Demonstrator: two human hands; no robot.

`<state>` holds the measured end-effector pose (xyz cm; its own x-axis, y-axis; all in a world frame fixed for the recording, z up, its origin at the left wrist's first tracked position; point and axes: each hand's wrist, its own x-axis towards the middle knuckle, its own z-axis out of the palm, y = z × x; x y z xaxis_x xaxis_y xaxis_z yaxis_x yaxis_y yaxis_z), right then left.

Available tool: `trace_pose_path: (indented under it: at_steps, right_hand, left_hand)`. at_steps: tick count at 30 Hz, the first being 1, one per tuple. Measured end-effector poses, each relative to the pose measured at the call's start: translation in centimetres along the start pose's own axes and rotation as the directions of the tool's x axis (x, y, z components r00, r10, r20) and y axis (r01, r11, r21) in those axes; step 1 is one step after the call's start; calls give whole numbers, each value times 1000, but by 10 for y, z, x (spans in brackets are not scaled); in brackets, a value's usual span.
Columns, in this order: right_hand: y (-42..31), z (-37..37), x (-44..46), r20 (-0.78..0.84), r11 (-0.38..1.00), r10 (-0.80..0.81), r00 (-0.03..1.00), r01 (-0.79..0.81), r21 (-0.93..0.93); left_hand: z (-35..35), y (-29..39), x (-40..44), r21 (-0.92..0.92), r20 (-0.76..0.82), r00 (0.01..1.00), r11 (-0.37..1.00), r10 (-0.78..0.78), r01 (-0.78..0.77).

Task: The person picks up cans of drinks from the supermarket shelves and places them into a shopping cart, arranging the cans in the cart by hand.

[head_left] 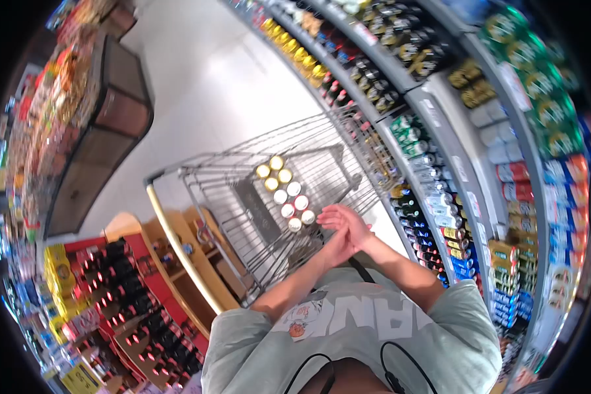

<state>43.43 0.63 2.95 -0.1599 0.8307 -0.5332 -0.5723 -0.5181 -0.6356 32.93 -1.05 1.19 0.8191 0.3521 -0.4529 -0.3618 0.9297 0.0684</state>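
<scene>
Hands brought together beside a loaded cart

The left hand (pixel 339 245) and the right hand (pixel 348 221) are held in front of the body, touching and partly overlapped. The right hand is spread fairly flat, with nothing seen in its grasp; how the left hand's fingers are set cannot be told, as they are partly covered. Gold-topped cans (pixel 285 175) and pale-topped cans (pixel 280 196) are grouped inside the shopping cart (pixel 256 210), just beyond the right fingertips; no contact can be made out. The step in hand is judged to be a pause between handlings. For any can to be gripped, the hands would have to be parted first, and one hand reached over the cart's side or toward the stocked shelves (pixel 433 105).
</scene>
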Motion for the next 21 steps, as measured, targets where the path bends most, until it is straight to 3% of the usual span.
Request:
trace_pose_path:
  at_steps: [2,5,7,8,11,13,14,19,21]
  right_hand:
    - [-25,4,-35,-34,988,-140,990,142,58]
    - [-37,-22,-82,-81,945,-297,951,305,119]
    - [-41,-41,-120,-212,907,-288,934,337,252]
    - [-40,-53,-147,-203,840,-351,914,403,362]
    - [-5,-117,-201,-314,746,-428,847,528,406]
    - [11,-125,-253,-420,675,-399,815,571,466]
    - [31,-144,-272,-459,635,-415,786,611,472]
    - [126,-184,-366,-658,424,-382,649,755,500]
    - [150,-197,-389,-718,350,-313,622,778,522]
  left_hand:
    - [30,-26,14,-95,16,1000,995,27,-25]
    - [66,-55,20,84,59,996,995,-64,59]
    - [64,-90,38,93,66,991,989,-118,112]
    - [62,-109,43,200,61,986,970,-155,140]
    - [79,-172,53,362,-26,971,903,-238,231]
    - [64,-220,57,434,12,935,844,-355,315]
    - [61,-246,54,433,-95,933,830,-347,353]
    - [50,-348,29,560,-238,845,643,-478,522]
    - [48,-370,23,714,-265,815,463,-516,525]
